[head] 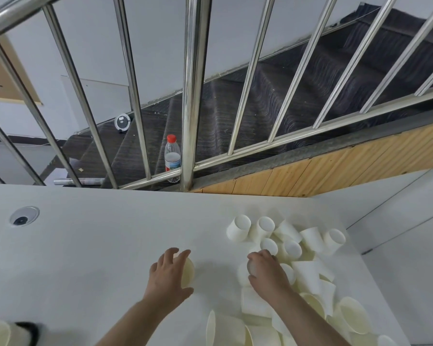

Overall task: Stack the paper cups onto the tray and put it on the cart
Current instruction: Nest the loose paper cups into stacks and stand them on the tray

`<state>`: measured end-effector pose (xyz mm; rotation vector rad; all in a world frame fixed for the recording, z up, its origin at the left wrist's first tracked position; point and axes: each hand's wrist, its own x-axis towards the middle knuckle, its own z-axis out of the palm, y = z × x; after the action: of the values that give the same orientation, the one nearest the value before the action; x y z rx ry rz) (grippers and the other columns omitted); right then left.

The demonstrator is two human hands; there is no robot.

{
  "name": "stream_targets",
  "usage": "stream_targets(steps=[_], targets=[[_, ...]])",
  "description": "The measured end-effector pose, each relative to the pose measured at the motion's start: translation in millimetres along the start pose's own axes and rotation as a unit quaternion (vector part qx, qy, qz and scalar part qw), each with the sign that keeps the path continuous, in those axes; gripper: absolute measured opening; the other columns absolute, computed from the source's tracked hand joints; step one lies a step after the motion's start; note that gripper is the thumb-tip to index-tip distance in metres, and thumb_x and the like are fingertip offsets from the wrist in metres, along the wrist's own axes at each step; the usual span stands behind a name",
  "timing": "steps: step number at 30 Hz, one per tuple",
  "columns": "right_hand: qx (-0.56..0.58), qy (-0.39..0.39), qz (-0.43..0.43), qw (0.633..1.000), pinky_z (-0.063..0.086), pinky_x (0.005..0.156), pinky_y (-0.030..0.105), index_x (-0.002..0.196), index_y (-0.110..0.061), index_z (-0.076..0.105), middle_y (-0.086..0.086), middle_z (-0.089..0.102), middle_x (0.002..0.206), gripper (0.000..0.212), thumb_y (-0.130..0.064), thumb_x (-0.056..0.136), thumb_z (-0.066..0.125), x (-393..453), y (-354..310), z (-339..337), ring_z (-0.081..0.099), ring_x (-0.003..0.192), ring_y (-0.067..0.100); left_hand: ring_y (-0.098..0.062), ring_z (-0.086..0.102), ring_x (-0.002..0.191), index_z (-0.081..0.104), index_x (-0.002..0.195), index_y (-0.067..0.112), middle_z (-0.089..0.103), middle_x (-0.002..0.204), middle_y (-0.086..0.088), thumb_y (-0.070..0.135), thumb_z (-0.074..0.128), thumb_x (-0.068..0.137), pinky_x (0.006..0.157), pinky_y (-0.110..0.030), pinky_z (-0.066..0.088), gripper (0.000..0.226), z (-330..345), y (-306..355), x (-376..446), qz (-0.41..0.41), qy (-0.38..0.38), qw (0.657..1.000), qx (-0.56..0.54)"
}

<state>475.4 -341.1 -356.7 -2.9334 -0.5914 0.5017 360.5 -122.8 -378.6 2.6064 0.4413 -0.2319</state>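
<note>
Head view: a person's left hand (169, 278) curls its fingers (171, 255) around a single cream-white paper cup (188, 272) standing mouth-down on the white table (98, 245). Just right of it, the right hand (268, 270) grips an upturned paper cup (245, 272) at the edge of a loose heap of plain white paper cups (308, 265). Beyond those fingers several cups stand base-up; nearer and to the right, others lie on their sides showing pale cream interiors. Far beyond both hands, a red-capped plastic bottle (172, 158) stands behind a steel stair railing (193, 96).
</note>
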Motion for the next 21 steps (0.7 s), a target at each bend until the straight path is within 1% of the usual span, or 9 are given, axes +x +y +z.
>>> stream_targets(steps=[3,6,8,12,15,16,18,19,21], targets=[[0.073,0.047,-0.011,0.996,0.046,0.094,0.029,0.132,-0.024,0.049,-0.004,0.047,0.13,0.043,-0.028,0.091,0.06,2,-4,-6,0.045,0.122,0.018,-0.016,0.024,0.139,0.019,0.146,0.034,0.019,0.149,0.007,0.056,0.067,0.073,0.117,-0.035,0.012,0.09,-3,4,1,0.025,0.02,0.999,-0.013],[0.278,0.109,0.007,0.954,0.047,0.096,0.03,0.123,-0.025,0.058,-0.011,0.057,0.12,0.04,-0.027,0.084,0.069,2,-13,-14,0.054,0.113,0.012,-0.011,0.027,0.137,0.02,0.146,0.034,0.023,0.148,0.013,0.06,0.067,0.073,0.118,-0.036,0.007,0.09,-7,13,2,0.054,0.04,0.996,-0.065],[0.424,0.095,0.053,0.899,0.052,0.088,0.032,0.112,-0.027,0.064,-0.013,0.063,0.106,0.029,-0.024,0.083,0.07,2,-21,-22,0.061,0.102,0.012,-0.008,0.03,0.135,0.022,0.145,0.033,0.026,0.147,0.016,0.06,0.068,0.072,0.119,-0.035,0.012,0.09,-11,22,2,0.075,0.057,0.99,-0.109],[0.667,-0.05,0.125,0.733,0.056,0.076,0.034,0.107,-0.015,0.069,0.006,0.067,0.097,0.018,-0.014,0.09,0.062,-1,-34,-37,0.064,0.089,0.022,-0.003,0.042,0.126,0.029,0.143,0.032,0.038,0.14,0.02,0.055,0.074,0.07,0.106,-0.028,0.038,0.089,-18,36,1,0.087,0.09,0.97,-0.21],[0.717,-0.091,0.14,0.677,0.054,0.074,0.036,0.108,-0.01,0.068,0.009,0.068,0.095,0.019,-0.012,0.092,0.059,-4,-36,-35,0.063,0.084,0.024,0.004,0.049,0.114,0.034,0.139,0.033,0.044,0.131,0.024,0.051,0.075,0.071,0.091,-0.017,0.044,0.082,-19,38,2,0.098,0.102,0.96,-0.24],[0.711,-0.09,0.141,0.683,0.056,0.075,0.036,0.109,-0.011,0.069,0.009,0.069,0.098,0.019,-0.013,0.092,0.06,-5,-36,-32,0.065,0.086,0.024,0.004,0.05,0.111,0.036,0.138,0.034,0.044,0.127,0.024,0.049,0.076,0.07,0.088,-0.013,0.044,0.08,-19,38,2,0.105,0.108,0.96,-0.235],[0.645,-0.058,0.129,0.751,0.057,0.078,0.034,0.106,-0.017,0.07,0.004,0.07,0.105,0.017,-0.022,0.092,0.063,-7,-35,-27,0.066,0.095,0.021,-0.001,0.049,0.107,0.039,0.137,0.034,0.043,0.122,0.022,0.046,0.077,0.069,0.085,-0.011,0.043,0.079,-17,36,2,0.115,0.113,0.964,-0.213],[0.605,-0.034,0.116,0.787,0.057,0.078,0.031,0.104,-0.021,0.071,0.0,0.07,0.105,0.015,-0.027,0.091,0.065,-8,-34,-25,0.065,0.098,0.016,-0.003,0.047,0.108,0.039,0.138,0.034,0.042,0.122,0.021,0.045,0.076,0.069,0.086,-0.015,0.045,0.079,-16,35,3,0.118,0.111,0.967,-0.197],[0.558,-0.003,0.087,0.825,0.055,0.076,0.026,0.103,-0.026,0.071,-0.009,0.069,0.101,0.018,-0.036,0.089,0.067,-12,-36,-23,0.063,0.096,0.008,-0.009,0.045,0.113,0.036,0.141,0.034,0.041,0.125,0.017,0.045,0.071,0.069,0.091,-0.025,0.045,0.081,-12,36,4,0.129,0.099,0.974,-0.155]])
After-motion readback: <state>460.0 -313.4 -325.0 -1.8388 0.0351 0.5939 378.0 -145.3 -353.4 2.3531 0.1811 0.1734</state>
